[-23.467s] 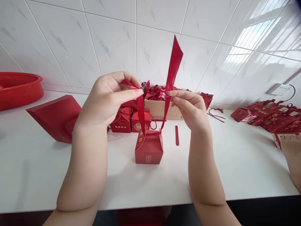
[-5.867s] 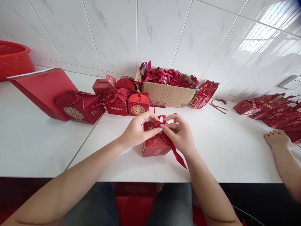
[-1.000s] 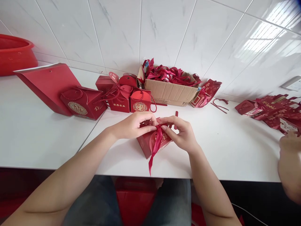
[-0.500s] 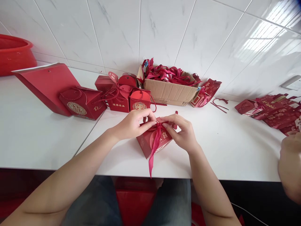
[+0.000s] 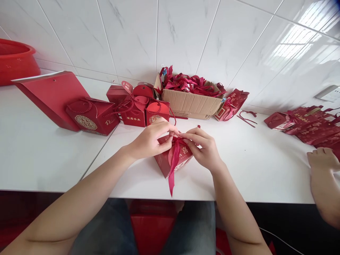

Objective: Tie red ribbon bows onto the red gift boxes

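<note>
In front of me a red gift box (image 5: 162, 162) with gold characters stands on the white table. A dark pink ribbon (image 5: 174, 159) is looped at its top, and one long tail hangs down the front past the lower edge. My left hand (image 5: 152, 140) pinches the ribbon from the left, thumb and forefinger closed at the knot. From the right, my right hand (image 5: 203, 147) pinches it too, and its fingertips nearly meet those of the left. The fingers partly hide the knot and the top of the box.
Behind the hands a cardboard box (image 5: 188, 102) full of ribbons stands against the tiled wall. Several red gift boxes (image 5: 134, 117) are at left, more (image 5: 305, 124) at right. A red basin (image 5: 18, 63) sits far left. Another person's hand (image 5: 322, 159) rests at the right edge.
My fingertips have come closer together over the knot, with the left fingers more curled. The ribbon tail has shifted slightly. The other person's hand has moved left onto the table.
</note>
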The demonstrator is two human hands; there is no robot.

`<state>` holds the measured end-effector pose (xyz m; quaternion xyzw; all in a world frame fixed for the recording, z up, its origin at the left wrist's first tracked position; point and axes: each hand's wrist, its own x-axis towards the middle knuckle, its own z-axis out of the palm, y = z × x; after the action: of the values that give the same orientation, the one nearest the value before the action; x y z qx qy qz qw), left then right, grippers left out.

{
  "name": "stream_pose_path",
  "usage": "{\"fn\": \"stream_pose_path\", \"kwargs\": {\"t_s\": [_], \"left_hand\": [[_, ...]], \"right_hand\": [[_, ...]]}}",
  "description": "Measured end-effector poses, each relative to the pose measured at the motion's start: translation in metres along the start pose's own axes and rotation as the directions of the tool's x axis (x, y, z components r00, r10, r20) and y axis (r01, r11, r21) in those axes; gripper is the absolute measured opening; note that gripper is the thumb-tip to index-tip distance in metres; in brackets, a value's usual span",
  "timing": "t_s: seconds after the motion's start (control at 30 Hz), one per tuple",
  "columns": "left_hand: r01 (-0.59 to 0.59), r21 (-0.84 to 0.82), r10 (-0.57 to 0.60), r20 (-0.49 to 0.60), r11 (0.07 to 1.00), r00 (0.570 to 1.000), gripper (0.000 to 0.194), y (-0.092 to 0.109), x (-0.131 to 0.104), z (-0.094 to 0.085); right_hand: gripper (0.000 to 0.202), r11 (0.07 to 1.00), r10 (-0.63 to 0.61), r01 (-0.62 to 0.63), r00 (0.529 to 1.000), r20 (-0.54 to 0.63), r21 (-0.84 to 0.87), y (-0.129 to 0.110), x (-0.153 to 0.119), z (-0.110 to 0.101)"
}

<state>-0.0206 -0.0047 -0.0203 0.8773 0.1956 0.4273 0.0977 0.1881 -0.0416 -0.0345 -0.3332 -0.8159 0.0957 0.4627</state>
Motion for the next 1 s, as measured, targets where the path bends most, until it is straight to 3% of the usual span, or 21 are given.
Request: {"fn": "stream_pose_path", "kwargs": {"t_s": [0.2, 0.33, 0.7, 1.0], "left_hand": [[0.027, 0.01, -0.028, 0.029, 1.0, 0.999, 0.025, -0.004, -0.002, -0.005], [0.052, 0.016, -0.053, 0.046, 0.998, 0.998, 0.025, -0.006, -0.002, -0.008], [0.236, -0.033, -0.225, 0.197, 0.971, 0.954, 0.024, 0.002, 0.0, -0.007], [0.211, -0.164, -0.166, 0.252, 0.964, 0.953, 0.019, 0.005, 0.0, -0.004]], "right_hand": [[0.045, 0.992, -0.053, 0.061, 0.996, 0.069, -0.111, 0.004, -0.001, -0.004], [0.049, 0.994, -0.052, 0.062, 0.993, 0.103, -0.092, 0.005, -0.002, -0.006], [0.032, 0.995, 0.097, -0.099, 0.994, 0.049, 0.034, -0.002, -0.001, -0.005], [0.02, 0.973, 0.211, -0.209, 0.977, -0.01, 0.095, -0.007, -0.004, -0.003]]}}
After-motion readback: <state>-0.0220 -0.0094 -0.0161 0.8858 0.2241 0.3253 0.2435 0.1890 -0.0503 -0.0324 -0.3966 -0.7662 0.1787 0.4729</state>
